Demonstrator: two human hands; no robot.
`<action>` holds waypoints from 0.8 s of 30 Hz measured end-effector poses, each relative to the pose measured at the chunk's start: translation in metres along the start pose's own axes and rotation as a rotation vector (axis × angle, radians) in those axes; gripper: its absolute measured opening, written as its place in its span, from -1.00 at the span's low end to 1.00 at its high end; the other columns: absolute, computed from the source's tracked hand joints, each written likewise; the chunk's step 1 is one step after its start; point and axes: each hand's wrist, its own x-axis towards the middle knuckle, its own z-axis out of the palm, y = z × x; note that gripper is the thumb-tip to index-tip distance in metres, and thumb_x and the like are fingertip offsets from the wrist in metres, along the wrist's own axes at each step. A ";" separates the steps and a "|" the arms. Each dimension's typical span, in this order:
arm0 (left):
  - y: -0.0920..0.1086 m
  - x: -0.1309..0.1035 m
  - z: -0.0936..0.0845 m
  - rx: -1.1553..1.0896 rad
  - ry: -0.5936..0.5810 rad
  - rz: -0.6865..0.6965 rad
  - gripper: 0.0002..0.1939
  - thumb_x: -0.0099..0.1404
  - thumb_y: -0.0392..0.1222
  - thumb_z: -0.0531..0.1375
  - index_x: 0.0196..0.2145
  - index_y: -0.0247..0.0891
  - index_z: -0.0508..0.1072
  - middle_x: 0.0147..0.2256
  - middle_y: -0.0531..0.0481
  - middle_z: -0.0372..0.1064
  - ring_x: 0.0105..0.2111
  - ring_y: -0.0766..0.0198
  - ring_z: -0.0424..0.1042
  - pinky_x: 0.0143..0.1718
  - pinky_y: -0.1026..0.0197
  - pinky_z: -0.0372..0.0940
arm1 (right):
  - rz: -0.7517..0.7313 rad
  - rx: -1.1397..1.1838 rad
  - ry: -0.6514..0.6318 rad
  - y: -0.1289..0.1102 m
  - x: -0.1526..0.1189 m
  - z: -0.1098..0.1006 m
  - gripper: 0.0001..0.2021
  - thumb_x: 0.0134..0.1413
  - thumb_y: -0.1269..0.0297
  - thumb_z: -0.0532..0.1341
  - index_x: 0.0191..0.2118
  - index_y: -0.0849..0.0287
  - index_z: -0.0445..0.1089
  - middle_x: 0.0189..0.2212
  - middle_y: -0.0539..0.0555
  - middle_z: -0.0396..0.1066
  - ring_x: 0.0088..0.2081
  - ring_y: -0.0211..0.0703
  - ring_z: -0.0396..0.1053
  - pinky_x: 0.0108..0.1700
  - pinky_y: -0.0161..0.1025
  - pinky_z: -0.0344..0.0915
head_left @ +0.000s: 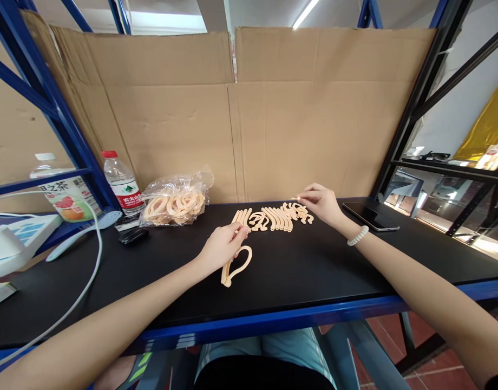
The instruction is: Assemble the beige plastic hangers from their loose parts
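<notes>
My left hand (221,245) is closed around a pale beige looped strip (247,260), whose curved end hangs below the fingers over the black tabletop. A row of small beige curved and straight pieces (276,218) lies flat just beyond it. At the right end of that row, my right hand (320,203) pinches with thumb and forefinger what looks like a small beige piece, mostly hidden by the fingertips. Several S-shaped pieces (301,211) lie beside those fingertips. The material of the pieces cannot be made out.
A clear plastic bag (176,197) of beige loops stands at the back left, near a water bottle (124,184) and a black object (133,235). A phone (369,216) lies at right. A white cable (95,271) crosses the left side. Cardboard (171,119) walls the back.
</notes>
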 end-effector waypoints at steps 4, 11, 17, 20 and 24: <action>-0.005 0.005 -0.001 -0.224 -0.024 -0.127 -0.67 0.24 0.11 0.06 -0.42 -0.23 0.31 -0.71 0.10 0.31 -0.74 0.30 0.29 -0.71 0.33 0.14 | -0.035 -0.198 -0.241 0.029 -0.001 0.007 -0.83 0.03 0.41 0.16 -0.37 0.18 0.54 -0.35 0.13 0.39 -0.38 -0.14 0.36 -0.26 -0.14 0.35; -0.003 0.005 -0.003 -0.591 0.073 -0.163 -0.62 0.21 0.13 0.15 -0.39 -0.28 0.24 -0.54 0.02 0.41 -0.59 0.32 0.42 -0.61 0.34 0.32 | -0.243 -0.179 -0.256 -0.021 -0.016 0.014 -0.66 0.08 0.52 0.07 -0.05 0.15 0.42 -0.19 0.14 0.44 -0.11 -0.01 0.33 -0.03 -0.01 0.28; 0.006 -0.002 0.004 -0.696 0.070 -0.145 -0.63 0.22 0.10 0.17 -0.36 -0.29 0.24 -0.50 0.02 0.41 -0.57 0.36 0.41 -0.60 0.36 0.33 | -0.671 -0.098 -0.482 -0.099 -0.042 0.035 -0.77 0.19 0.18 0.16 -0.09 0.13 0.37 -0.18 0.15 0.43 -0.01 0.02 0.26 0.08 0.01 0.14; 0.007 -0.004 0.005 -0.713 0.103 -0.130 -0.64 0.24 0.09 0.16 -0.36 -0.29 0.24 -0.50 0.03 0.41 -0.60 0.38 0.39 -0.61 0.37 0.31 | -0.753 -0.278 -0.567 -0.099 -0.047 0.042 -0.79 0.26 0.25 0.04 -0.29 0.18 0.38 -0.35 0.14 0.41 -0.15 -0.03 0.29 0.05 -0.02 0.10; 0.005 -0.003 0.004 -0.718 0.203 -0.117 -0.66 0.25 0.07 0.16 -0.35 -0.30 0.24 -0.49 0.01 0.41 -0.58 0.38 0.40 -0.59 0.37 0.32 | -0.646 -0.331 -0.546 -0.092 -0.048 0.040 -0.76 0.28 0.22 0.02 -0.34 0.18 0.33 -0.48 0.05 0.33 -0.38 -0.17 0.24 -0.09 -0.14 0.11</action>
